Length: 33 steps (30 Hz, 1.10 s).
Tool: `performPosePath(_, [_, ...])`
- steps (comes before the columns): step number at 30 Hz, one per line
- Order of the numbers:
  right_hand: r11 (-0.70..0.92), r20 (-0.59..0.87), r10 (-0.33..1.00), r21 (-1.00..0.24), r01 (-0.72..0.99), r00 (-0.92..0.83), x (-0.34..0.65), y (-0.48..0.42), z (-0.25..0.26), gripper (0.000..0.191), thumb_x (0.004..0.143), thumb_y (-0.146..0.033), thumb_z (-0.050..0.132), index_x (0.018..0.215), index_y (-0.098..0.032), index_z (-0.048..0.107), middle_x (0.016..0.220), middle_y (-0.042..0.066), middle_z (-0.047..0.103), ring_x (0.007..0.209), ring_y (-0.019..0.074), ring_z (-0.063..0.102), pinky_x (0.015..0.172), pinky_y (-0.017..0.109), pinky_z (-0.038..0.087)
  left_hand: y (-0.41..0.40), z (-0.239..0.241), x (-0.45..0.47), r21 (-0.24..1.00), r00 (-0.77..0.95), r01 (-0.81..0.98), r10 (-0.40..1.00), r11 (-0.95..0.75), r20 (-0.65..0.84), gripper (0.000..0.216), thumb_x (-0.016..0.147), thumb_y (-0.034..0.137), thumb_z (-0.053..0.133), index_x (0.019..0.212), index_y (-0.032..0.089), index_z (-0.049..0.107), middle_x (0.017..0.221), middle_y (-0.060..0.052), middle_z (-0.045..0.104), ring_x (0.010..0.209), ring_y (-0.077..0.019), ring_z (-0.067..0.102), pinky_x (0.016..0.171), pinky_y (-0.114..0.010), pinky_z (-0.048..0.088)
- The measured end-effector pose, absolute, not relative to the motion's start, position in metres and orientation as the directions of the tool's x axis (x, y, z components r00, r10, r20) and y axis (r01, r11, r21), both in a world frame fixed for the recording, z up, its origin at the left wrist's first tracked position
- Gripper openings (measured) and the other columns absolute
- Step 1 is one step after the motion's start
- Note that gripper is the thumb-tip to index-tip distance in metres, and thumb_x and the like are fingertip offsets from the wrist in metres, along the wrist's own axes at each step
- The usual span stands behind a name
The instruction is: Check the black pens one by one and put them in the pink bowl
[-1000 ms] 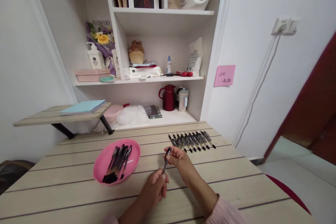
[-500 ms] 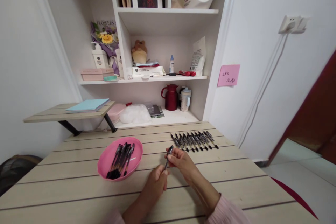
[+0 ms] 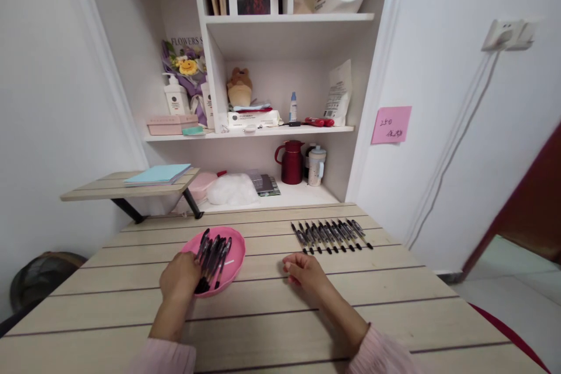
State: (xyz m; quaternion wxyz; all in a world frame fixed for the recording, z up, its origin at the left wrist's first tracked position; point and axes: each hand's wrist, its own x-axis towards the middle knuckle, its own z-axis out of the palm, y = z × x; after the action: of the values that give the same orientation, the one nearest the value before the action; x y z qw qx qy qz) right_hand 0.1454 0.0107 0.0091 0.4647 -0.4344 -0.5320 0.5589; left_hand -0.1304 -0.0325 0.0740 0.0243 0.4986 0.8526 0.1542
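Observation:
My left hand (image 3: 179,278) rests at the near left rim of a pink bowl (image 3: 236,245) that holds several black pens (image 3: 213,256). Its fingers curl down among those pens and seem closed on one of them. My right hand (image 3: 303,269) lies on the wooden table (image 3: 272,315) to the right of the bowl. Its fingers are curled in, and what they hold, if anything, is hidden. Just beyond the right hand, several more black pens (image 3: 332,235) lie side by side in a neat row.
White shelves (image 3: 284,128) behind the table carry a red jug (image 3: 291,162), bottles, boxes and a soft toy. A small side table (image 3: 127,187) with a blue book stands at the left. A pink note (image 3: 391,125) is stuck to the right wall.
Both hands held one black pen between them over the table. My left hand has since moved left to the pink bowl, the right hand has sunk onto the table, and the view has shifted.

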Motion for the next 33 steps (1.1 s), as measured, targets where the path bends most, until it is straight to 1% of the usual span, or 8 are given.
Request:
performPosePath(3, [0.138, 0.093, 0.981, -0.951, 0.275, -0.170, 0.150, 0.014, 0.003, 0.017, 0.066, -0.027, 0.053, 0.054, -0.016, 0.053, 0.048, -0.003, 0.052, 0.044, 0.0089, 0.045, 0.047, 0.021, 0.032, -0.029, 0.069, -0.129, 0.286, -0.478, 0.856, 0.870, 0.431, 0.119, 0.019, 0.073, 0.025, 0.047, 0.068, 0.017, 0.064, 0.074, -0.014, 0.067, 0.071, -0.0312, 0.061, 0.056, -0.035, 0.038])
performPosePath(8, [0.146, 0.136, 0.987, -0.586, 0.797, -0.081, 0.171, 0.020, 0.014, 0.016, 0.072, -0.020, 0.049, 0.063, -0.017, 0.062, 0.070, 0.005, 0.067, 0.068, 0.0152, 0.059, 0.057, 0.023, 0.035, -0.031, 0.071, -0.126, 0.289, -0.439, 0.880, 0.878, 0.377, 0.190, 0.023, 0.078, 0.027, 0.044, 0.070, 0.016, 0.063, 0.072, -0.013, 0.065, 0.066, -0.0289, 0.060, 0.057, -0.037, 0.039])
performPosePath(12, [0.032, 0.145, 0.989, -0.329, 0.944, 0.017, 0.187, 0.032, 0.028, 0.021, 0.080, -0.025, 0.045, 0.080, -0.019, 0.065, 0.083, 0.009, 0.069, 0.078, 0.0196, 0.063, 0.060, 0.025, 0.038, -0.033, 0.071, -0.109, 0.295, -0.373, 0.913, 0.868, 0.282, 0.328, 0.031, 0.084, 0.026, 0.033, 0.089, 0.016, 0.062, 0.094, -0.015, 0.062, 0.086, -0.0275, 0.058, 0.072, -0.037, 0.041])
performPosePath(15, [0.011, 0.150, 0.988, -0.251, 0.968, 0.028, 0.188, 0.044, 0.034, 0.022, 0.082, -0.024, 0.044, 0.084, -0.018, 0.065, 0.086, 0.011, 0.069, 0.081, 0.0214, 0.064, 0.064, 0.027, 0.042, -0.034, 0.063, -0.078, 0.319, -0.247, 0.941, 0.872, 0.112, 0.422, 0.031, 0.084, 0.025, 0.034, 0.100, 0.020, 0.060, 0.107, -0.009, 0.061, 0.102, -0.0229, 0.053, 0.085, -0.032, 0.039])
performPosePath(19, [0.034, 0.159, 0.987, -0.218, 0.975, 0.001, 0.175, 0.052, 0.032, 0.023, 0.082, -0.025, 0.047, 0.085, -0.012, 0.066, 0.088, 0.018, 0.067, 0.083, 0.0247, 0.064, 0.069, 0.030, 0.044, -0.036, 0.044, -0.036, 0.484, 0.016, 0.822, 0.861, -0.301, 0.508, 0.027, 0.082, 0.027, 0.042, 0.096, 0.022, 0.064, 0.093, -0.010, 0.065, 0.092, -0.0252, 0.056, 0.085, -0.035, 0.038])
performPosePath(24, [0.046, 0.164, 0.986, -0.203, 0.978, -0.012, 0.163, 0.055, 0.024, 0.025, 0.081, -0.019, 0.045, 0.084, -0.008, 0.066, 0.086, 0.022, 0.067, 0.081, 0.0267, 0.065, 0.067, 0.033, 0.045, -0.040, 0.027, -0.018, 0.690, 0.091, 0.582, 0.877, -0.431, 0.471, 0.020, 0.077, 0.029, 0.051, 0.086, 0.025, 0.069, 0.079, -0.011, 0.064, 0.079, -0.0266, 0.055, 0.077, -0.037, 0.039])
performPosePath(29, [0.027, 0.173, 0.985, -0.231, 0.972, 0.013, 0.163, 0.046, 0.026, 0.024, 0.078, -0.023, 0.048, 0.081, -0.010, 0.067, 0.082, 0.018, 0.069, 0.077, 0.0246, 0.065, 0.063, 0.028, 0.043, -0.039, 0.019, -0.010, 0.883, 0.033, 0.360, 0.950, -0.302, 0.311, 0.016, 0.075, 0.030, 0.056, 0.083, 0.023, 0.068, 0.080, -0.010, 0.064, 0.081, -0.0254, 0.055, 0.080, -0.037, 0.039])
performPosePath(33, [0.111, 0.144, 0.988, -0.491, 0.864, -0.045, 0.157, 0.016, 0.022, 0.022, 0.073, -0.027, 0.050, 0.062, -0.016, 0.066, 0.064, 0.008, 0.069, 0.062, 0.0177, 0.062, 0.052, 0.023, 0.037, -0.036, 0.010, 0.005, 0.972, -0.046, -0.207, 0.991, 0.116, -0.128, 0.031, 0.070, 0.031, 0.062, 0.098, 0.016, 0.058, 0.083, -0.010, 0.065, 0.078, -0.0222, 0.060, 0.074, -0.035, 0.045])
